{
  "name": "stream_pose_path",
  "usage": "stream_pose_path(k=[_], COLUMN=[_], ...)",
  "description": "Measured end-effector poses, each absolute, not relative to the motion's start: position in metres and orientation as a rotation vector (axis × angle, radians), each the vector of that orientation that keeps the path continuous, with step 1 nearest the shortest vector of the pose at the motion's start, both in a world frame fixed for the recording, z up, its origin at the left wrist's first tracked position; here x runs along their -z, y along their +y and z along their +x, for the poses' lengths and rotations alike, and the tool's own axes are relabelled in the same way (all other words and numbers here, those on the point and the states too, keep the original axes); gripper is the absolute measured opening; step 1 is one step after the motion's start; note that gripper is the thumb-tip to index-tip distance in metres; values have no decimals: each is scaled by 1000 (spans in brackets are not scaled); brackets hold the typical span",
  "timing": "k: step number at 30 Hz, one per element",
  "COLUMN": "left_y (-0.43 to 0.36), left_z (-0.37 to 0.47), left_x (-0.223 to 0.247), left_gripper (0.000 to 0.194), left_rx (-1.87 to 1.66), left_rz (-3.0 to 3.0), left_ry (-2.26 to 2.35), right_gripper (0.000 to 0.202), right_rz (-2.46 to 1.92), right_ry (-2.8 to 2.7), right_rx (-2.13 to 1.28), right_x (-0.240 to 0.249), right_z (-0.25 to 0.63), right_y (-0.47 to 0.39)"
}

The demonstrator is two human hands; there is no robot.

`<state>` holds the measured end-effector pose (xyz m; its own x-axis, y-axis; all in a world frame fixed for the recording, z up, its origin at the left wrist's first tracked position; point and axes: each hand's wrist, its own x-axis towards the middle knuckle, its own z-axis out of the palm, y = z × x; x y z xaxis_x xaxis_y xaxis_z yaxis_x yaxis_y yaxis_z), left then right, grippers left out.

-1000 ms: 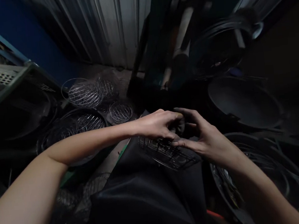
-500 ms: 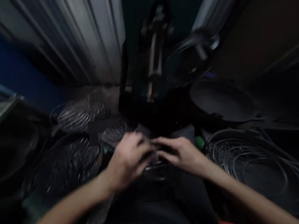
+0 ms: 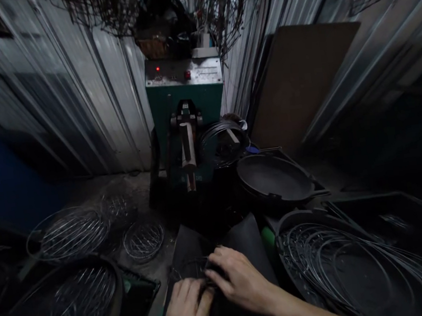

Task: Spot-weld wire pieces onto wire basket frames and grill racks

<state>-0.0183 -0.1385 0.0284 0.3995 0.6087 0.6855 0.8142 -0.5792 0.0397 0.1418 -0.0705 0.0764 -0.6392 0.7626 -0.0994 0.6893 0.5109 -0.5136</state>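
Observation:
My left hand (image 3: 187,309) is low in the centre, back up, with its fingers curled around part of a thin wire piece (image 3: 194,266) over my dark-clothed lap. Just right of it, my right hand (image 3: 238,278) has thumb and fingers bent together on the same wire piece. Dim light and the fingers hide much of the piece. To the left, a small round wire grid (image 3: 144,239) lies on the floor. At the right stands a dark round tray (image 3: 295,264) holding loose wire rings (image 3: 328,238).
A green machine (image 3: 208,98) with a red light and a metal arm (image 3: 187,150) stands ahead. A black pan (image 3: 273,176) is right of it. More wire grids (image 3: 75,232) lie left, beside a round basin (image 3: 117,288). A brown board (image 3: 304,78) leans at the back.
The view has tilted upward, showing more of the machine and wall. Both hands appear lower in the picture, and the blur has lessened.

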Motion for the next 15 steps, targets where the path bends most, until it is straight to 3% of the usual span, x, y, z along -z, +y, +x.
stream_pose_path(k=[7, 15], left_y=[-141, -133], left_z=[-20, -9], left_x=[15, -20], left_gripper=[27, 33], left_rx=[791, 515], left_rz=[-2311, -2584], left_ry=[-1348, -1483], right_gripper=[17, 23], right_rz=[-1305, -1308], right_ry=[-2414, -2040], right_rx=[-980, -1356], right_x=[-75, -70], right_z=[148, 149], right_y=[-65, -48])
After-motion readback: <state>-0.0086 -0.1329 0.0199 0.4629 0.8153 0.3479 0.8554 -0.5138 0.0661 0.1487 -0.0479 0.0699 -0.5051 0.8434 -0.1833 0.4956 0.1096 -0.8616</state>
